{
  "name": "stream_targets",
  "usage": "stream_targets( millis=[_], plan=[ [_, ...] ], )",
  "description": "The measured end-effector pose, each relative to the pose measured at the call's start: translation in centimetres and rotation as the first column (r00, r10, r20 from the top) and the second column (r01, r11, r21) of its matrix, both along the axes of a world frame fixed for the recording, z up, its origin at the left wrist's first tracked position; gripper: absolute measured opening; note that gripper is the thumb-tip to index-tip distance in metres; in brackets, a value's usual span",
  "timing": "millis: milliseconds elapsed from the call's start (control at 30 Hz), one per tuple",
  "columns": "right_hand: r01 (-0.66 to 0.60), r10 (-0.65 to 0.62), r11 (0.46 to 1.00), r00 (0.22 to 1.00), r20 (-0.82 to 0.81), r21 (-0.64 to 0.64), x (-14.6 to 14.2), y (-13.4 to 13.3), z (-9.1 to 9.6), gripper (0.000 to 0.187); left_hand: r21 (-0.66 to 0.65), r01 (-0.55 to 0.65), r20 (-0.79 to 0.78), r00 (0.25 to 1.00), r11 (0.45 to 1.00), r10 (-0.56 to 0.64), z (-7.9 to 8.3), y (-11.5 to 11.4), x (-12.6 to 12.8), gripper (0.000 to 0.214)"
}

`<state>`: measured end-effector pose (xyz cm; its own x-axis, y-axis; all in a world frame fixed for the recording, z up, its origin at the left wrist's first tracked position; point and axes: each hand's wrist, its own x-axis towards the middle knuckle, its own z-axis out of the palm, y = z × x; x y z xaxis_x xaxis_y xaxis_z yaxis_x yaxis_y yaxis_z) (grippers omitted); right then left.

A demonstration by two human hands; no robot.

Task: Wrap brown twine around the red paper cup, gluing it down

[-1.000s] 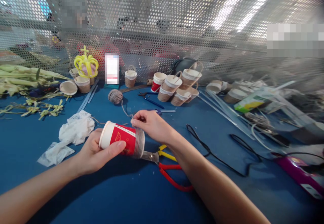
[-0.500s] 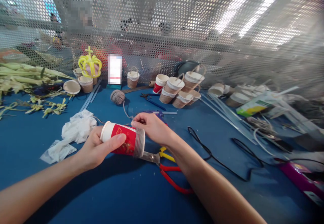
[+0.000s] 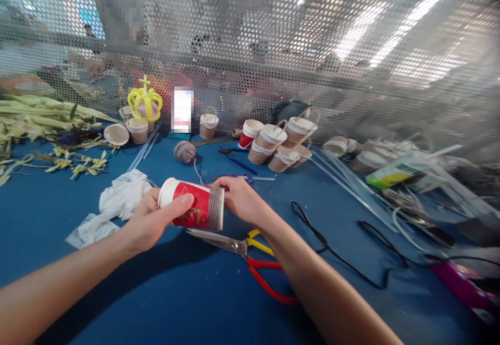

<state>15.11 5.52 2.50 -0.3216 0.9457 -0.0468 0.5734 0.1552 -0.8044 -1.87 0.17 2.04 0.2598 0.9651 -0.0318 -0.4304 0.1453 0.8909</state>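
My left hand (image 3: 158, 217) is wrapped round a red and white paper cup (image 3: 191, 204), held sideways with its open rim to the left and the thumb lying on the red side. Grey yarn (image 3: 216, 208) is wound in several turns round the cup's right end. At that end my right hand (image 3: 242, 199) is closed on the yarn strand, its fingertips partly hidden behind the cup. The strand runs back to a grey yarn ball (image 3: 185, 152) on the table. Below the cup lie scissors (image 3: 234, 246) with one yellow and one red handle.
White crumpled cloth (image 3: 123, 194) lies left of the cup. Farther back stand several twine-wrapped cups (image 3: 269, 139), another red cup (image 3: 250, 132), pliers (image 3: 238, 160) and a yellow crown (image 3: 145, 103). A black cable (image 3: 332, 251) and clear sticks (image 3: 355, 189) lie to the right.
My right hand has moved round the wound end, its fingertips going behind the cup. The cup has risen slightly and turned, uncovering more of the scissor blades. The view has shifted a little.
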Motion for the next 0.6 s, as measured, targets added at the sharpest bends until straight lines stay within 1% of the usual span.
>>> stream_targets(
  millis=[100,167,233,267,333,400,467,533,600],
  plan=[
    [0.064,-0.067,0.996,0.997,0.036,0.067,0.8,-0.2,1.6,0.020,-0.020,-0.045,-0.024,0.999,0.999,0.045,0.2,0.4,0.1,0.017],
    [0.085,-0.085,0.991,0.996,-0.007,0.098,1.2,-0.8,2.8,0.023,-0.087,-0.088,-0.023,0.996,0.992,0.086,0.4,0.7,0.3,0.018],
    [0.035,-0.029,0.995,0.997,-0.068,0.097,1.3,-1.5,3.6,0.024,-0.162,-0.117,-0.011,0.993,0.980,0.116,0.5,1.0,0.4,0.017],
    [-0.006,0.012,0.996,0.997,-0.072,0.092,1.2,-1.9,3.8,0.023,-0.194,-0.121,-0.006,0.992,0.973,0.122,0.6,1.1,0.5,0.017],
    [-0.070,0.072,0.994,0.997,-0.021,0.083,0.9,-2.6,3.6,0.020,-0.231,-0.114,0.000,0.993,0.966,0.117,0.4,1.3,0.5,0.018],
    [-0.081,0.080,0.993,0.997,0.019,0.083,0.6,-3.1,3.1,0.016,-0.217,-0.099,-0.001,0.995,0.971,0.101,0.2,1.2,0.4,0.021],
    [-0.083,0.085,0.992,0.996,-0.018,0.090,0.5,-3.4,2.4,0.014,-0.159,-0.080,-0.024,0.997,0.984,0.077,0.0,1.2,0.3,0.022],
    [-0.095,0.103,0.989,0.992,-0.068,0.116,0.7,-3.7,1.9,0.013,-0.100,-0.034,-0.068,0.997,0.994,0.027,0.0,1.1,0.1,0.023],
    [-0.101,0.116,0.979,0.990,-0.076,0.177,1.1,-4.1,1.6,0.012,-0.112,0.043,-0.087,0.995,0.993,-0.053,0.2,1.2,-0.2,0.023]
  ],
)
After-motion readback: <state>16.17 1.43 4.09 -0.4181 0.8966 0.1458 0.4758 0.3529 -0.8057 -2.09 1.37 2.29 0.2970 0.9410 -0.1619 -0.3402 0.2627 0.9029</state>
